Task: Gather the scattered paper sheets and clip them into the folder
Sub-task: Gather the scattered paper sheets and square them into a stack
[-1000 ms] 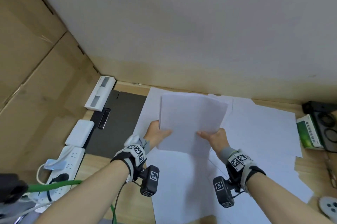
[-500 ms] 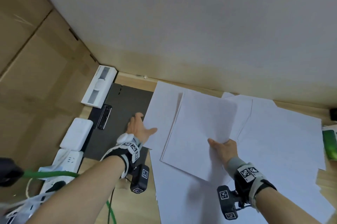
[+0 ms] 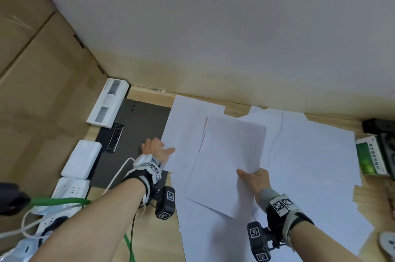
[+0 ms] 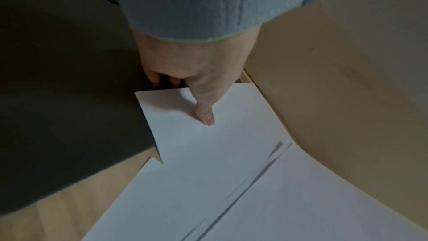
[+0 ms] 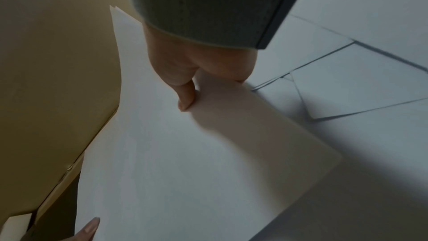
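My right hand [image 3: 248, 174] holds a small stack of white sheets [image 3: 226, 161] by its near right corner, a little above the table, with the thumb [image 5: 185, 105] on top and the fingers hidden beneath. More loose sheets [image 3: 310, 150] lie spread over the wooden table. An open black folder [image 3: 132, 133] with its metal clip [image 3: 115, 138] lies flat at the left. My left hand [image 3: 162, 147] is at the folder's right edge and pinches the left edge of a lying sheet [image 4: 208, 144], thumb [image 4: 206, 116] on top, curled fingers at its rim.
White power strips [image 3: 81, 159] and a white box [image 3: 108, 103] line the cardboard wall on the left, with a green cable [image 3: 59, 201] near them. A green box [image 3: 372, 157] and a black device [image 3: 380, 127] stand at the right edge.
My left hand let go of the stack and moved left to the sheet beside the folder. My right hand keeps the stack alone, lowered and tilted.
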{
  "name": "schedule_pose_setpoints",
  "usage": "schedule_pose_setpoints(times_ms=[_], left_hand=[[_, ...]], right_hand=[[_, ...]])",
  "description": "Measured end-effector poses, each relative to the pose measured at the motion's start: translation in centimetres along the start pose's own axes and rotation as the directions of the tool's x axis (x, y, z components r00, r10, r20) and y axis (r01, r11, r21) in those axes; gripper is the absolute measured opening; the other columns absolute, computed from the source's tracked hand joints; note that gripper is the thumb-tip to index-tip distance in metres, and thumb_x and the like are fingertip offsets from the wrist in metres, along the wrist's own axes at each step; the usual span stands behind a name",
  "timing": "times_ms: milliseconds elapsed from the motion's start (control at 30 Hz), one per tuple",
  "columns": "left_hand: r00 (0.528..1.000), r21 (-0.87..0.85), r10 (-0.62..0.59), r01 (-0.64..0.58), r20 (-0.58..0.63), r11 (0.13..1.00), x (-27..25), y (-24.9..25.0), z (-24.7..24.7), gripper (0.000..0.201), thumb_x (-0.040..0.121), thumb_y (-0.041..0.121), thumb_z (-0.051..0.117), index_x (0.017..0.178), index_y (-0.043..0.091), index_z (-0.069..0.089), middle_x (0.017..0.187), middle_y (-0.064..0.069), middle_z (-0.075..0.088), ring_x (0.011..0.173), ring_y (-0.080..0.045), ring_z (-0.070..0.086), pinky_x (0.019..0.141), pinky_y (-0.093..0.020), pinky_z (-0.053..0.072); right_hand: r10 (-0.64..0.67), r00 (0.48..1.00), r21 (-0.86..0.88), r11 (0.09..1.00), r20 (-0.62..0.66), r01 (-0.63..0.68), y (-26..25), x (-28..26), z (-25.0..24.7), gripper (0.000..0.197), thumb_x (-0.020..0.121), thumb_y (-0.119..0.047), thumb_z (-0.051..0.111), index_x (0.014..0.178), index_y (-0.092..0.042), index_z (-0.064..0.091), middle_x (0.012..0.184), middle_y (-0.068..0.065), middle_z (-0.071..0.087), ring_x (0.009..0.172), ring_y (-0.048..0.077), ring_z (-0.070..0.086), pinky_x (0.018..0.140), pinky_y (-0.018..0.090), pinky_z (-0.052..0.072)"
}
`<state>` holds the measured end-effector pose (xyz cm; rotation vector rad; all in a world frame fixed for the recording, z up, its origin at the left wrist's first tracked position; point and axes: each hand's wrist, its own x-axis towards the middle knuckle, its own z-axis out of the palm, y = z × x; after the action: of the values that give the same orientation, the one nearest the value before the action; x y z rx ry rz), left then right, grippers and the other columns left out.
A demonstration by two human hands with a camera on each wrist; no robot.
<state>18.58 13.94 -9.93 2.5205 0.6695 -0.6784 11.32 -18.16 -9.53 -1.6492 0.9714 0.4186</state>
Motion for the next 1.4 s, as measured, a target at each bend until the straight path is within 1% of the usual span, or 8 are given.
schedule_pose_setpoints(times_ms=[100, 267, 467, 700, 933, 1100, 1233, 1400], left_hand=[[0.999, -0.016, 0.034, -0.034, 0.017, 0.999, -0.4, 0.1, 0.0, 0.042, 0.079, 0.044, 0.073, 0.101, 0.009, 0.069, 0.112, -0.011, 0.065, 0.095, -0.028, 0.057, 0.086, -0.038, 0.05], [0.977, -0.052, -0.078, 0.069, -0.199, 0.996, -1.8, -0.9, 0.6, 0.094, 0.064, 0.042, 0.086, 0.137, 0.009, 0.036, 0.134, -0.016, 0.041, 0.12, -0.036, 0.042, 0.095, -0.048, 0.042], [1.0, -0.076, -0.022, 0.021, -0.013, 0.997, -2.5, -2.9, 0.0, 0.04, 0.073, 0.047, 0.074, 0.089, 0.011, 0.071, 0.101, -0.013, 0.07, 0.088, -0.031, 0.064, 0.078, -0.036, 0.054], [0.931, -0.128, -0.21, 0.179, -0.297, 0.976, -4.5, -4.1, 1.0, 0.084, 0.066, 0.044, 0.084, 0.13, 0.007, 0.044, 0.131, -0.019, 0.042, 0.121, -0.036, 0.04, 0.097, -0.05, 0.037], [0.898, -0.233, -0.424, 0.39, -0.116, 0.891, -4.2, -6.1, -0.1, 0.059, 0.071, 0.053, 0.069, 0.101, 0.004, 0.06, 0.124, -0.019, 0.05, 0.115, -0.036, 0.05, 0.098, -0.049, 0.042], [0.948, -0.487, -0.281, 0.178, -0.147, 0.855, -4.1, -5.7, -1.1, 0.021, 0.082, 0.013, 0.068, 0.101, 0.005, 0.068, 0.104, -0.014, 0.07, 0.089, -0.031, 0.066, 0.077, -0.035, 0.054], [0.967, -0.692, -0.115, -0.076, -0.226, 0.717, -5.0, -3.7, -3.8, 0.03, 0.087, 0.006, 0.063, 0.117, 0.008, 0.065, 0.108, -0.004, 0.067, 0.095, -0.024, 0.062, 0.084, -0.034, 0.05], [0.995, -0.806, 0.072, -0.094, -0.064, 0.585, -6.6, -1.1, -6.7, 0.034, 0.09, 0.0, 0.064, 0.123, 0.006, 0.061, 0.11, -0.003, 0.064, 0.1, -0.023, 0.062, 0.086, -0.034, 0.049]], right_hand=[[0.013, 1.0, -0.016, 1.0, -0.01, -0.013, 1.0, -0.6, -1.0, 0.024, 0.075, -0.009, 0.082, 0.093, -0.002, 0.067, 0.083, 0.014, 0.071, 0.079, 0.033, 0.068, 0.073, 0.041, 0.057], [0.022, 1.0, -0.035, 0.999, -0.018, -0.022, 2.6, -1.9, -2.2, 0.022, 0.076, -0.008, 0.081, 0.09, -0.003, 0.065, 0.083, 0.015, 0.07, 0.078, 0.034, 0.067, 0.074, 0.043, 0.057], [0.045, 0.999, -0.014, 0.999, -0.013, -0.045, 4.7, -2.4, -2.7, 0.032, 0.075, -0.01, 0.082, 0.101, 0.001, 0.066, 0.088, 0.017, 0.07, 0.078, 0.033, 0.068, 0.066, 0.035, 0.054], [0.065, 0.998, -0.016, 0.998, -0.009, -0.065, 5.9, -2.5, -2.1, 0.032, 0.076, -0.01, 0.082, 0.1, 0.001, 0.064, 0.092, 0.019, 0.069, 0.083, 0.036, 0.067, 0.071, 0.04, 0.055], [0.034, 0.999, -0.001, 0.999, -0.043, -0.034, 7.3, -2.7, -1.4, 0.033, 0.075, -0.01, 0.082, 0.101, 0.003, 0.066, 0.092, 0.02, 0.07, 0.078, 0.033, 0.066, 0.068, 0.037, 0.053], [0.003, 0.999, -0.053, 0.999, -0.037, -0.005, 6.6, -3.3, -1.7, 0.028, 0.077, -0.009, 0.08, 0.097, 0.001, 0.064, 0.086, 0.017, 0.066, 0.075, 0.03, 0.063, 0.067, 0.036, 0.051], [-0.013, 1.0, -0.117, 0.993, -0.019, 0.01, 5.8, -3.5, -1.7, 0.03, 0.077, -0.01, 0.08, 0.099, 0.003, 0.064, 0.088, 0.016, 0.066, 0.077, 0.03, 0.063, 0.068, 0.036, 0.05], [-0.049, 0.999, -0.169, 0.984, 0.004, 0.049, 4.4, -4.2, -1.7, 0.023, 0.079, -0.009, 0.078, 0.095, 0.001, 0.064, 0.084, 0.013, 0.064, 0.077, 0.028, 0.061, 0.069, 0.033, 0.048]])
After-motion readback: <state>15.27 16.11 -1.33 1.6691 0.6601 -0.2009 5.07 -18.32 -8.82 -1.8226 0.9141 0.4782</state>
